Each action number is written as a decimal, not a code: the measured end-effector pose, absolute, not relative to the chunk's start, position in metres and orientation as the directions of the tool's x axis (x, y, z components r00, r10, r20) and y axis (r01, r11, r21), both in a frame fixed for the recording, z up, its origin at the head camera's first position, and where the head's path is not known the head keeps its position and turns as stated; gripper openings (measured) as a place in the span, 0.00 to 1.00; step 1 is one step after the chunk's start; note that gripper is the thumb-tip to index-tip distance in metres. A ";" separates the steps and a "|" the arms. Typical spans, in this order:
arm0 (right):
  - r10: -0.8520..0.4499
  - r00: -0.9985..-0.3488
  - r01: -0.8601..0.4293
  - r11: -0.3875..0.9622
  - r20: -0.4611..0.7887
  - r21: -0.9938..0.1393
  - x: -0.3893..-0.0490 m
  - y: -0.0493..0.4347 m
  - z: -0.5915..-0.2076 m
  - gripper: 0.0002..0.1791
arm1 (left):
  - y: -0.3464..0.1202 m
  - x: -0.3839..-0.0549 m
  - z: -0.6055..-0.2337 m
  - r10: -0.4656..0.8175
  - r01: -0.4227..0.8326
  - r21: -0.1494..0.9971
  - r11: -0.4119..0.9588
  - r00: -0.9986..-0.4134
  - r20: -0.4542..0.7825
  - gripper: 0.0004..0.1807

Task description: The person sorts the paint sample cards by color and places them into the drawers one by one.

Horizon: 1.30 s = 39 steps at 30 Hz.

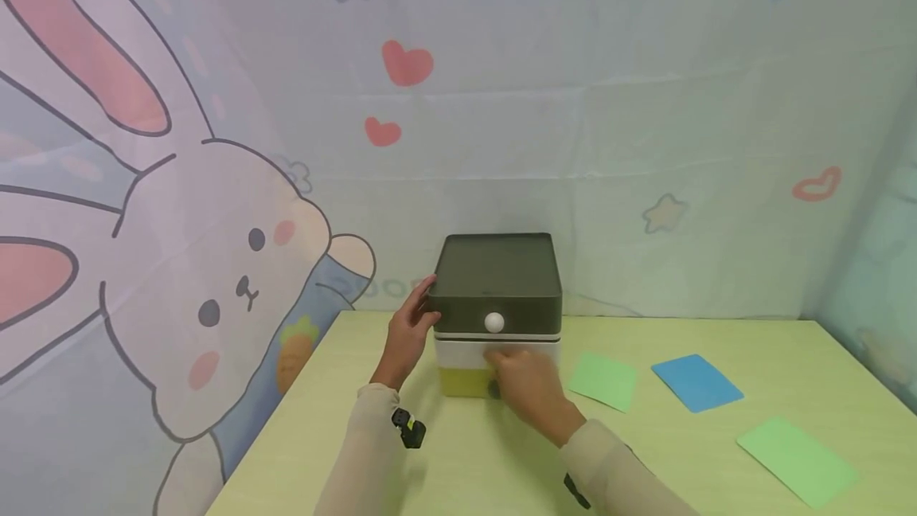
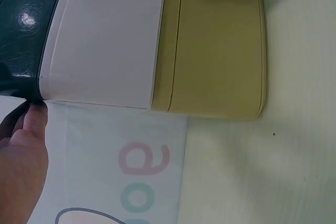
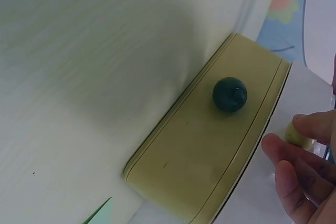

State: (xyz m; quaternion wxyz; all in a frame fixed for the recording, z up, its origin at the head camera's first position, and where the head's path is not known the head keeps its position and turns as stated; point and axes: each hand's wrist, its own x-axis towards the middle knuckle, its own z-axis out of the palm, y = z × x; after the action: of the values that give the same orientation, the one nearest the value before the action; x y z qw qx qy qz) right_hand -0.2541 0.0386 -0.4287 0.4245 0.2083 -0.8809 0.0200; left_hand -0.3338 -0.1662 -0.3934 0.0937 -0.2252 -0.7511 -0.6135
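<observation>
A pale yellow-green table (image 1: 666,468) with faint streaks of wood grain carries 4 things. A 3-tier drawer unit (image 1: 494,277) stands upright near the back edge, its yellow bottom tier resting on the tabletop. To its right lie 3 flat sheets, all apart: a light-green sheet (image 1: 606,381) just beside the unit, a blue sheet (image 1: 697,382) further right, and a 2nd green sheet (image 1: 797,460) nearer the front right. The left wrist view also shows 1 tiny dark speck (image 2: 273,134) on the surface.
</observation>
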 end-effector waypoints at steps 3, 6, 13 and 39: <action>-0.359 -0.538 -0.402 0.904 0.763 0.143 -0.249 0.039 -0.428 0.14 | -0.166 -0.333 -0.394 0.229 0.453 0.879 0.145 -0.880 0.416 0.32; -0.373 -0.532 -0.424 0.894 0.761 0.142 -0.243 0.040 -0.428 0.16 | -0.166 -0.333 -0.394 0.232 0.454 0.879 0.147 -0.879 0.416 0.32; -0.371 -0.503 -0.451 0.883 0.780 0.129 -0.234 0.040 -0.428 0.16 | -0.165 -0.335 -0.392 0.237 0.458 0.874 0.162 -0.878 0.416 0.32; -0.401 -0.462 -0.520 0.845 0.791 0.125 -0.206 0.039 -0.429 0.15 | -0.166 -0.332 -0.392 0.237 0.442 0.884 0.155 -0.885 0.401 0.32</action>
State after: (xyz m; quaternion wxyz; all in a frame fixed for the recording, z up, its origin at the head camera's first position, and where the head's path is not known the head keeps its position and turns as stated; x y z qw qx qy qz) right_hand -0.2063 0.0390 -0.4286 0.4425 0.2703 -0.8524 0.0672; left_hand -0.3323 -0.1657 -0.3923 0.0840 -0.2244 -0.7552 -0.6101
